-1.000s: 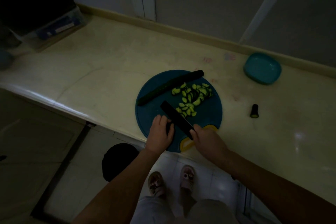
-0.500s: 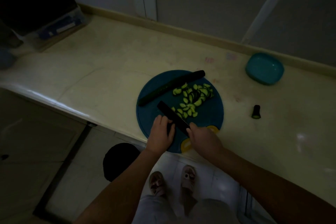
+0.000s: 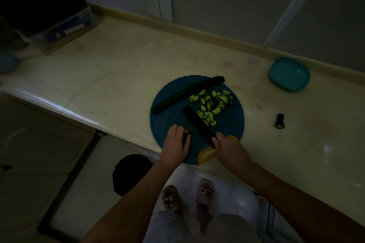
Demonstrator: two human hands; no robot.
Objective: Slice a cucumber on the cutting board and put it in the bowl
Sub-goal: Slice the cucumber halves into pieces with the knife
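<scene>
Well, my right hand (image 3: 229,148) is wrapped tight round the handle of the knife (image 3: 197,124), and the blade points away from it across the cutting board (image 3: 169,122). My left hand (image 3: 176,145) sits just beside the blade, fingers bent down; it is too dark to tell if it holds anything. If the blade slips sideways, it could nick those fingers. The cucumber slices (image 3: 212,104) lie across the blade from my left hand, and the long cucumber (image 3: 187,93) lies beyond both hands. The bowl (image 3: 288,74) is well past my right hand, and I see nothing in it, so slices could drop on the way.
</scene>
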